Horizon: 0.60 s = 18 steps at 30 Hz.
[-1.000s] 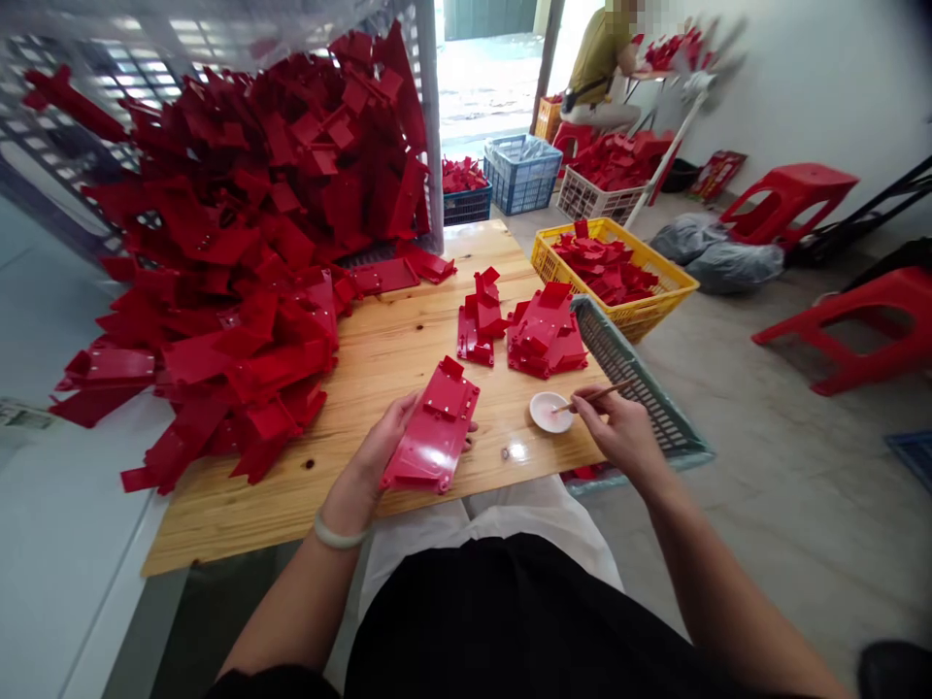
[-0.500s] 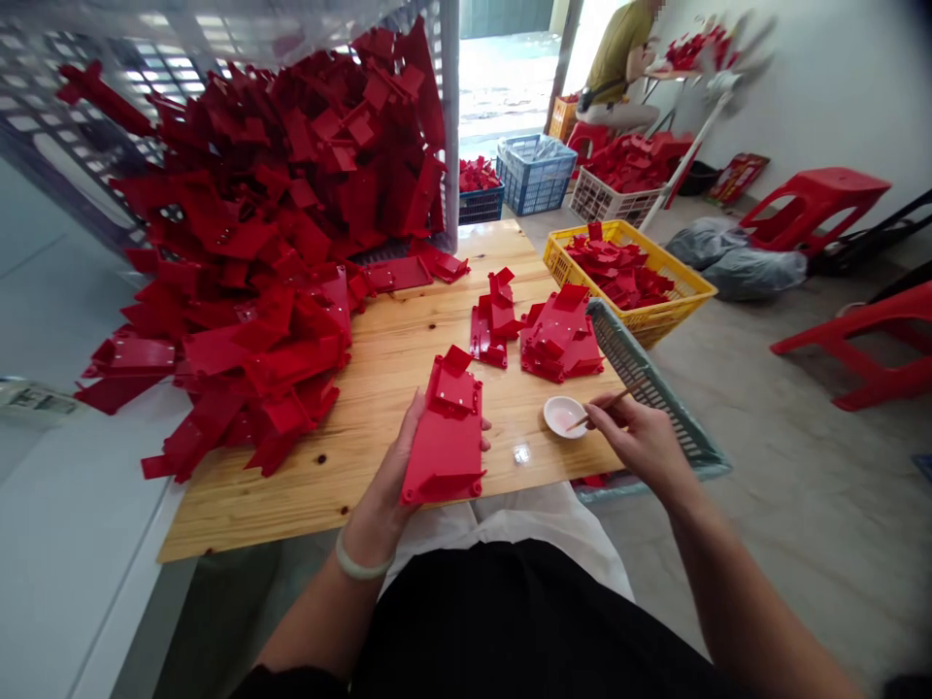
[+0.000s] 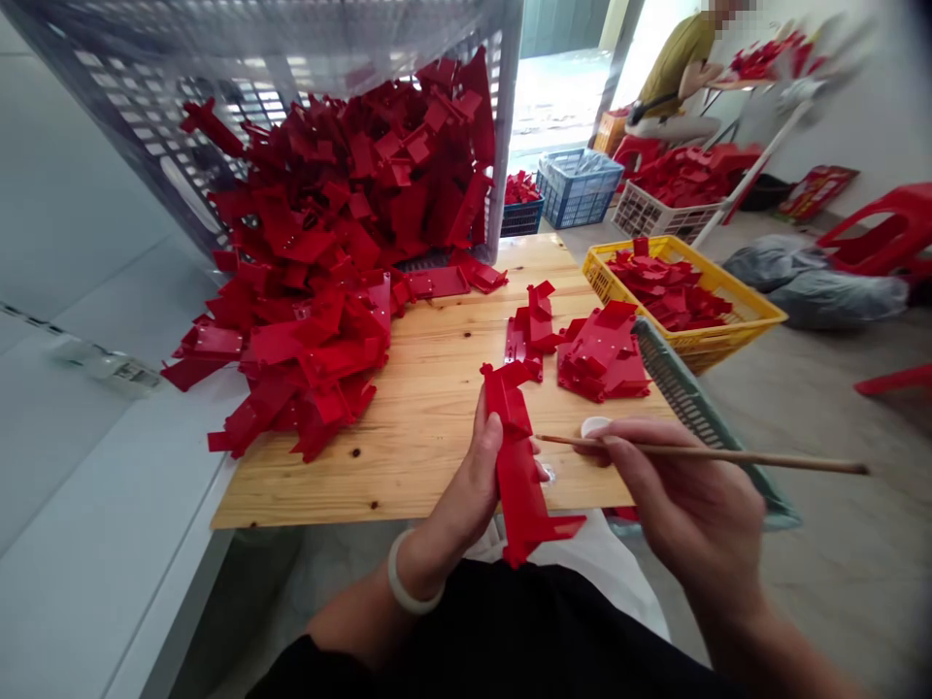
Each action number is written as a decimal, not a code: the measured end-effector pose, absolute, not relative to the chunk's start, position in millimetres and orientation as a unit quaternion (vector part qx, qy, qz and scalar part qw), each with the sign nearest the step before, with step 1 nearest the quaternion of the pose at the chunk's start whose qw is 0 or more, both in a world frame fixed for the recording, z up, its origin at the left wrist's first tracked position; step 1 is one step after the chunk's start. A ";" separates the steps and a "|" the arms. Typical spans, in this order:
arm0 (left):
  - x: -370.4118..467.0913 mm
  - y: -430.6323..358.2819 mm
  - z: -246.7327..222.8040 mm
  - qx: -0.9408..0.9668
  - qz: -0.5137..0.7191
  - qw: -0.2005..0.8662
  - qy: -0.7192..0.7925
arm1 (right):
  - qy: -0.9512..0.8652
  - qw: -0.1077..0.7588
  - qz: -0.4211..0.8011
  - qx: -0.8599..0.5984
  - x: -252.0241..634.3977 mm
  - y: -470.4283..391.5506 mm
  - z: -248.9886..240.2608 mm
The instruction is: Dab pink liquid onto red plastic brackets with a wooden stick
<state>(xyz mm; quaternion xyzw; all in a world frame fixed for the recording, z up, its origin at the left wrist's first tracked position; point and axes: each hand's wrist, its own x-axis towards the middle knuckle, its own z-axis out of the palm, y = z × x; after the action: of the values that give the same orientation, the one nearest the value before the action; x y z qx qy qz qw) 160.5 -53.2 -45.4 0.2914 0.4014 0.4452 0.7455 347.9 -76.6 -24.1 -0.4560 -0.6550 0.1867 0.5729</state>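
My left hand [image 3: 473, 485] grips a red plastic part [image 3: 520, 476] near the table's front edge, its flat face turned sideways. A thin wooden stick [image 3: 735, 454] is pinched in my right hand [image 3: 684, 495], its tip close to the right edge of that part; whether they touch I cannot tell. Behind my right fingers a small white dish [image 3: 595, 426] shows in part. Farther back on the wooden table [image 3: 437, 359] lie a small stack of red parts [image 3: 603, 354] and a couple more [image 3: 531, 330].
A large crate [image 3: 510, 126] on its side spills a heap of red parts [image 3: 313, 340] over the table's left. At the right stand a yellow basket [image 3: 757, 316] of red parts and a green crate [image 3: 684, 398]. A person [image 3: 677, 68] sits at the back right.
The red part has been turned from face-up to edge-on in my left hand. My right hand has lifted the stick from the dish and brought it beside the part. The view has shifted left.
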 end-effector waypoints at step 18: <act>155.8 -50.3 -53.8 0.357 0.441 0.718 0.403 | -0.749 0.487 0.117 -0.434 330.5 -62.6 -17.1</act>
<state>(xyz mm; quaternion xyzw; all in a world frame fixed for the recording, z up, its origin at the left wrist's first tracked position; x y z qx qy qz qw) 155.8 -50.3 -53.8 0.3571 0.4031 0.4408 0.7181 330.5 -62.6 -17.1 -0.4335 -0.7489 0.1173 0.4873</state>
